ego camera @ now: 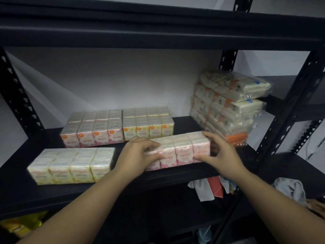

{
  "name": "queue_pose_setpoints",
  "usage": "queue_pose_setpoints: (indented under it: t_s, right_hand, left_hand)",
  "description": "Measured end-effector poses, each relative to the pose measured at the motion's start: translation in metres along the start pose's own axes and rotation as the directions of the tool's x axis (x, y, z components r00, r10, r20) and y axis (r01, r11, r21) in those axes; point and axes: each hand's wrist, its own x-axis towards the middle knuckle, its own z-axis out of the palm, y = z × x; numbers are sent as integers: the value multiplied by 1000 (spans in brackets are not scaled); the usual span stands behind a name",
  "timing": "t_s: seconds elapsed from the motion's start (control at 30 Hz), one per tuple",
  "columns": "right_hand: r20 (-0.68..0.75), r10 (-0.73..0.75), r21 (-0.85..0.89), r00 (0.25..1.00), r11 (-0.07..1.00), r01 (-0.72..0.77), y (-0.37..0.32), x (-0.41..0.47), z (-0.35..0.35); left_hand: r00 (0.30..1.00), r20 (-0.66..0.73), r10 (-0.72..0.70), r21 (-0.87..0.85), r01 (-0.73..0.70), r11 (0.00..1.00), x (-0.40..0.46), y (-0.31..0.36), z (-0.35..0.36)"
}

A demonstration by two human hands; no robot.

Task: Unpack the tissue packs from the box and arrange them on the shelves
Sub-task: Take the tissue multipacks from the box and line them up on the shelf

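A pink tissue pack (181, 148) lies near the front edge of the black shelf (175, 124). My left hand (140, 152) grips its left end and my right hand (219, 154) grips its right end. A yellow tissue pack (70, 164) lies at the front left. Behind, another pink pack (93, 132) and a yellow pack (147, 125) stand side by side. The box is not in view.
A tall stack of plastic-wrapped tissue bundles (230, 106) fills the shelf's right end, close to my right hand. Black slotted uprights (284, 120) frame the shelf. Cloth and paper items (211, 189) lie on the level below. A yellow object (21, 224) sits at the bottom left.
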Motion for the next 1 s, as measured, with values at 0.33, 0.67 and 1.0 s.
queue_pose_setpoints:
  t_s: [0.33,0.67,1.0]
  right_hand:
    - [-74,25,-125,997,992,-34,18,-10,14]
    - [-157,87,-224,984,967,-121,9,19,38]
    - [-159,236,-113,959,960,-255,-38,-3,64]
  left_hand:
    - [947,320,-16,182,-45,982,32,-9,-15]
    - [962,272,-27,216,-34,976,0,12,-20]
    - [944,323,65,86,-97,992,37,11,-12]
